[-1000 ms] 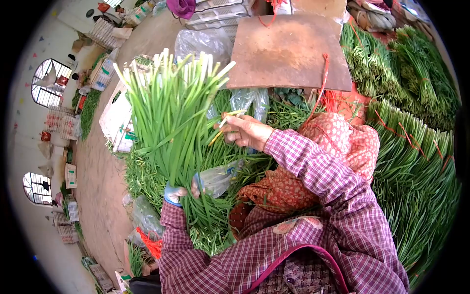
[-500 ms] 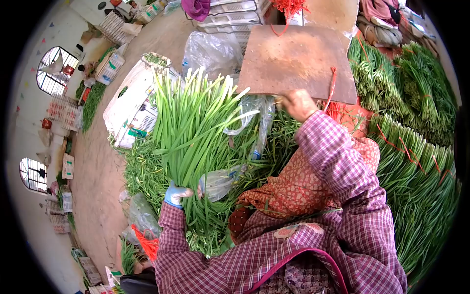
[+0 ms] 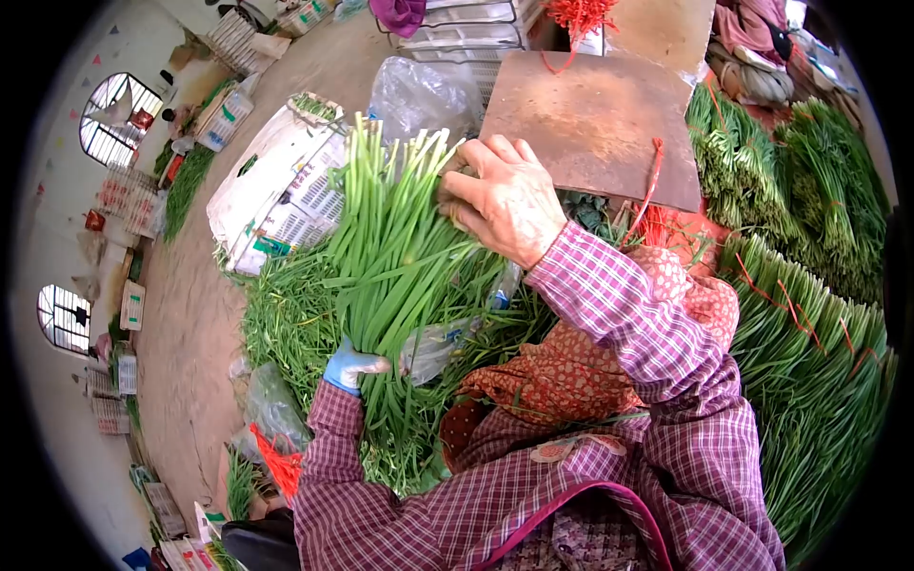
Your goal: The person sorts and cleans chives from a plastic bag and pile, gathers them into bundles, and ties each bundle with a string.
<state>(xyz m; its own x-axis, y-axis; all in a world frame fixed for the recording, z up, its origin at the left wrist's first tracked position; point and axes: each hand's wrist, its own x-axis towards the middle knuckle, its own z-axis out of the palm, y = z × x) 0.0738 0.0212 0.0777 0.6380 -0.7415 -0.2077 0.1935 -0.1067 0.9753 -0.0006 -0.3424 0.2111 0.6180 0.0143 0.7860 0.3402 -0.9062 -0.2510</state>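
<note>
A thick bunch of garlic chives (image 3: 395, 238) stands upright in front of me, its pale stem ends at the top. My left hand (image 3: 355, 365), in a blue and white glove, is closed round its lower leafy part. Bare and bent at the fingers, my right hand (image 3: 505, 197) closes on the right side of the bunch, just below the pale ends. Its fingertips are partly hidden among the stems. Loose green leaves (image 3: 286, 309) lie heaped below and around the bunch.
A brown board (image 3: 590, 128) lies beyond my right hand, with red ties (image 3: 581, 14) behind it. Tied chive bundles (image 3: 809, 381) are stacked along the right. A white crate (image 3: 295, 195) and a clear plastic bag (image 3: 424, 100) stand at the back left. Patterned red cloth (image 3: 581, 357) covers my lap.
My right hand has moved left from the board's near edge onto the bunch. The spread stem ends are now closer together. My left hand keeps its hold.
</note>
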